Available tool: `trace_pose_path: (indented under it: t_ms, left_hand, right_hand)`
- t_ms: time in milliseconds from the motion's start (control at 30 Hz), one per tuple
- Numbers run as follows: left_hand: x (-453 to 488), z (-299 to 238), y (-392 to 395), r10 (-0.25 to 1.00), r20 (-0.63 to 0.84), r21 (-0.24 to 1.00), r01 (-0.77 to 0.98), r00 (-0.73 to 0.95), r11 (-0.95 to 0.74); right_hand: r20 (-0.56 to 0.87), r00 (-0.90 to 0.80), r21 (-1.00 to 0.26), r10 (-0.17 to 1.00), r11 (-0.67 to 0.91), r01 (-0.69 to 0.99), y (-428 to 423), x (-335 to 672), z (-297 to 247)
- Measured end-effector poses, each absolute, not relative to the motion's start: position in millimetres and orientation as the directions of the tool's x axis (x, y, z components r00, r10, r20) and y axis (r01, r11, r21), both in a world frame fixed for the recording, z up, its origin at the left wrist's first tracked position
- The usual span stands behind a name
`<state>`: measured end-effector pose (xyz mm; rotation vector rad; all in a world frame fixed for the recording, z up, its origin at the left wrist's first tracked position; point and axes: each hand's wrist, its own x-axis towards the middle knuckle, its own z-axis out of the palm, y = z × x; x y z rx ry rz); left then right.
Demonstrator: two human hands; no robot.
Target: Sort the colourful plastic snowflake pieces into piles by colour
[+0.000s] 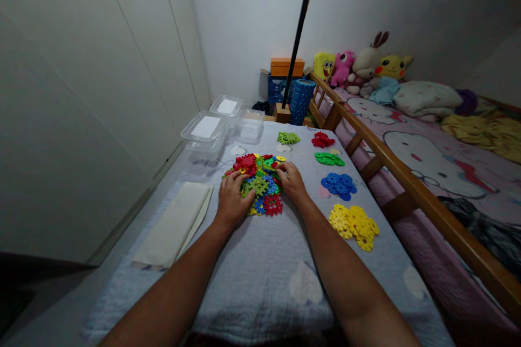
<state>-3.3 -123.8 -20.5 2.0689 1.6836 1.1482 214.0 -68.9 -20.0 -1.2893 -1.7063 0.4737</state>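
Note:
A mixed pile of flat plastic building pieces (260, 187) in red, green, blue and yellow lies mid-table. My left hand (235, 198) rests on the pile's left side, its thumb apart from the fingers and touching light-green square pieces. At the upper right edge of the pile, my right hand (291, 180) has its fingers bent and pinched around a building piece, mostly hidden by the fingers. Sorted by colour along the right are yellow discs (354, 225), blue pieces (339, 185), green pieces (329, 159), red pieces (323, 140) and light-green pieces (288, 137).
Clear plastic boxes (205, 133) with white labels stand at the table's back left. A folded cream cloth or paper (175, 225) lies on the left. A wooden bed rail (382, 157) runs along the right side. Behind the table rises a black pole (299, 32).

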Motion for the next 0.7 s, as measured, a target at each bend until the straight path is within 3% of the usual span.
trace_pose_path:
  t_ms: [200, 333, 567, 700]
  left_hand:
    - [-4, -19, -124, 0.908, 0.419, 0.625, 0.716, 0.03, -0.312]
    - [-4, -22, -122, 0.906, 0.423, 0.629, 0.714, 0.016, -0.307]
    - [-4, -25, -121, 0.912, 0.41, 0.628, 0.718, 0.024, -0.301]
    - [-3, -25, -121, 0.913, 0.407, 0.632, 0.715, 0.022, -0.299]
  right_hand:
    - [0.362, 0.013, -0.887, 0.932, 0.34, 0.313, -73, 211, -13]
    - [0.294, 0.105, -0.932, 0.95, 0.261, 0.25, -71, 216, -12]
    - [0.212, 0.322, -0.929, 0.923, 0.088, 0.36, -67, 235, -15]
    - [0.209, 0.347, -0.896, 0.914, 0.037, 0.441, -65, 240, -18]
